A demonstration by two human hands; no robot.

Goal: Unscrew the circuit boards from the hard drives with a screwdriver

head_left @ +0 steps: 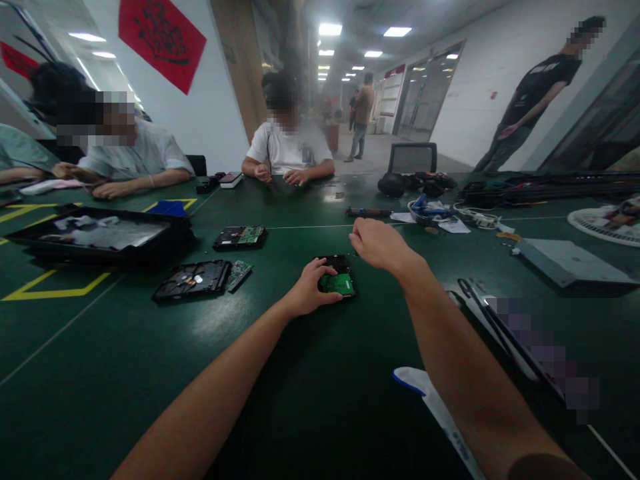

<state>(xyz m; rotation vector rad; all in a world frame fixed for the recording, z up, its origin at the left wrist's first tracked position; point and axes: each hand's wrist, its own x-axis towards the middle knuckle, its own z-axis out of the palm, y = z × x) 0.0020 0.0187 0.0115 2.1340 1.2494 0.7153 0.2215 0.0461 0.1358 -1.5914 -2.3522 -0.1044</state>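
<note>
A: Left hand?
B: Clamped on the drive (pixel 343 265), centre of frame: thumb along the near edge, fingers over the left side, green board (pixel 337 285) showing between. That was the left hand (pixel 307 291).
A: Right hand (pixel 381 245)?
B: Just right of centre, raised near the drive's far corner, fingers curled. Fingertips hidden; couldn't tell if they held anything.
A: Risks?
B: My call: the drive could have skidded or turned on the table (pixel 280 387) if the left hand eased off under a push. A thumb slip could also have scraped the green board.
A: Further out?
B: Left of centre, an open drive (pixel 187 280) with a loose board (pixel 240 275) just beside it; a sweep of the left forearm could have knocked that. Black tray (pixel 100 248) at the left, metal box (pixel 575 265) at the right. Dark tool (pixel 369 213) above the right hand; reaching for it carelessly could have sent it rolling.
A: Top?
B: Co-worker (pixel 287 147), upper middle, across the table.
</note>
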